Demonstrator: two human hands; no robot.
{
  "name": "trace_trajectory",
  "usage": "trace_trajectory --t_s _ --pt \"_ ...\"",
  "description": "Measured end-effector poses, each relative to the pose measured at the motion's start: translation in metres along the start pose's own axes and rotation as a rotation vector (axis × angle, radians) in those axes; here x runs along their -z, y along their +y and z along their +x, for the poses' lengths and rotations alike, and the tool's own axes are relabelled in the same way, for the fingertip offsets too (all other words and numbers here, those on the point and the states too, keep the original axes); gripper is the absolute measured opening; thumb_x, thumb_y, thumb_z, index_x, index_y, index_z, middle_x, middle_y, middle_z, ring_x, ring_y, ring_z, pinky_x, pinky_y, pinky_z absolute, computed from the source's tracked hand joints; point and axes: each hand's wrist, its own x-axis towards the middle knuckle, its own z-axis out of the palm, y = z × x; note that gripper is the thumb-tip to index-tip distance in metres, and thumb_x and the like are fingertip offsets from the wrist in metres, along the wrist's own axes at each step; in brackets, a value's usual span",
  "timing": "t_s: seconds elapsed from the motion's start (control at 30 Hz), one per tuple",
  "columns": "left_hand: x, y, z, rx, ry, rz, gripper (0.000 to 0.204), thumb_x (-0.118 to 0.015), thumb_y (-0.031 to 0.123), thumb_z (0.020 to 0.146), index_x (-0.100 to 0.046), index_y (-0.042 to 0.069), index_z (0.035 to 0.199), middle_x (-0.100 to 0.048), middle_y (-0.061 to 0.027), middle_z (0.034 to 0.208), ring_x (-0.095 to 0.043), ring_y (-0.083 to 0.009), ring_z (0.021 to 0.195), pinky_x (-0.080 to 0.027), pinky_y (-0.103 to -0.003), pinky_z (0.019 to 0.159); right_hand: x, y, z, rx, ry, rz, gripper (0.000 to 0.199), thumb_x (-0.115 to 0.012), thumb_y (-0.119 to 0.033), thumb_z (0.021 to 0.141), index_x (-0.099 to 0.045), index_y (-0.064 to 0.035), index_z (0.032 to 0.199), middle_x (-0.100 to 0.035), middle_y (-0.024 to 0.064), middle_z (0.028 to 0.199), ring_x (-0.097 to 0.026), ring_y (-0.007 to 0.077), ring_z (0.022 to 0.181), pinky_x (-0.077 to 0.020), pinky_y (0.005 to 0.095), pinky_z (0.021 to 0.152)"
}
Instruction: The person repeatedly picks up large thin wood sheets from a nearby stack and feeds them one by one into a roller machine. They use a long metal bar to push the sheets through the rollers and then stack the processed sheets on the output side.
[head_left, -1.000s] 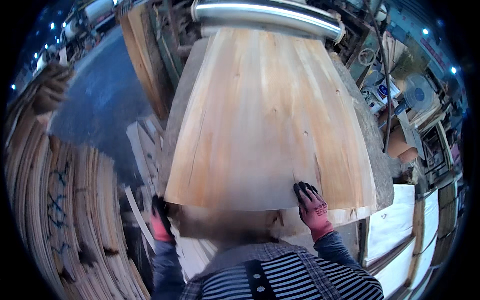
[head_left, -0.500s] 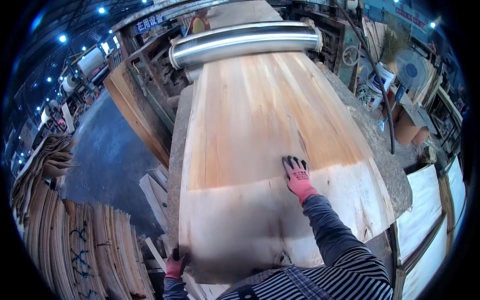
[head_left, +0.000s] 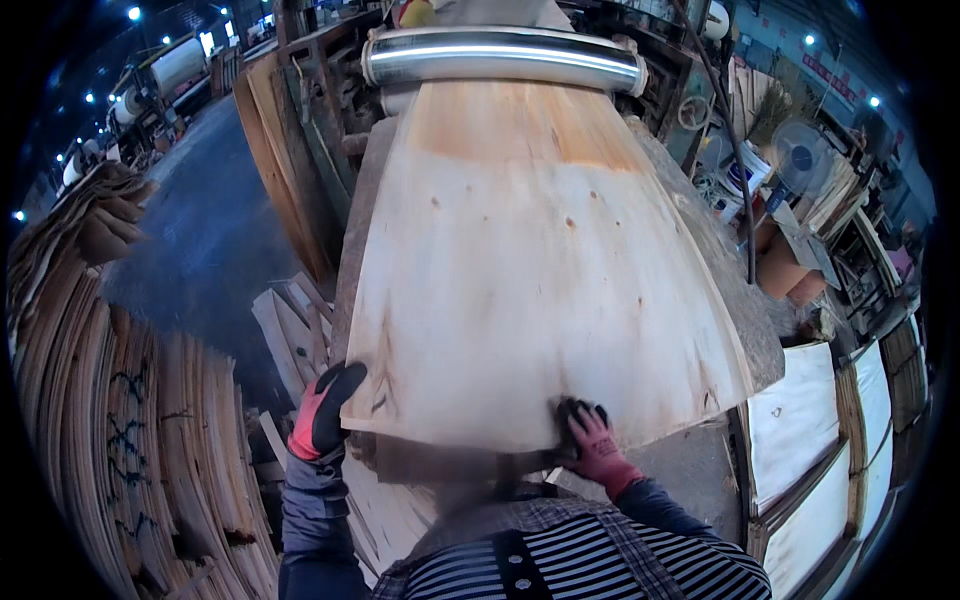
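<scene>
Veneer sheet (head_left: pixel 530 270) near edge lies pinched under fingers (head_left: pixel 345 385) of both gloved hands.

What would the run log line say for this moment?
left hand: grips veneer sheet near-left corner | right hand: grips sheet's near edge | sheet: lying on table, far end at metal roller

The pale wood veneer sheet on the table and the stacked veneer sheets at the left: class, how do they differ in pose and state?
The pale wood veneer sheet lies flat and single, running under the shiny metal roller; the stacked veneer sheets are piled many deep, edges showing. The left hand and right hand touch the flat sheet's near edge; nothing touches the stack. Both are thin, light wood.
</scene>
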Motion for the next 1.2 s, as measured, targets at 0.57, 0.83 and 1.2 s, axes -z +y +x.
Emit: trace_trajectory --t_s 0.57,0.83,1.2 --pt "0.037 -0.172 -0.116 -0.046 -0.118 0.567 0.05 -0.051 0.004 0.081 -0.036 0.002 0.129 -0.042 -0.0186 0.128 -0.041 -0.0287 0.118 -0.031 -0.035 0.1 -0.048 0.003 -0.011 -0.278 -0.092 -0.058 0.086 -0.051 -0.064 0.071 -0.032 -0.0079 0.133 -0.025 0.0194 0.138 -0.019 0.0411 0.127 -0.0122 0.0561 0.102" --pt "0.025 -0.152 -0.116 -0.006 -0.164 0.792 0.049 -0.059 0.008 0.077 -0.043 -0.003 0.123 -0.052 -0.0184 0.117 -0.052 -0.0289 0.105 -0.042 -0.036 0.087 -0.021 0.023 0.103 -0.405 -0.016 -0.034 0.07 -0.039 -0.057 0.082 -0.031 -0.0104 0.134 -0.027 0.0124 0.139 -0.021 0.0327 0.129 -0.0091 0.053 0.104" --pt "-0.026 -0.116 -0.089 0.67 0.433 0.049 0.04 -0.062 0.037 0.081 -0.062 0.001 0.099 -0.063 -0.0031 0.082 -0.056 -0.0103 0.074 -0.045 -0.025 0.067 0.005 0.067 0.243 -0.318 0.177 -0.089 0.07 -0.041 -0.056 0.081 -0.033 -0.01 0.133 -0.03 0.012 0.137 -0.02 0.0291 0.13 -0.0103 0.053 0.104"
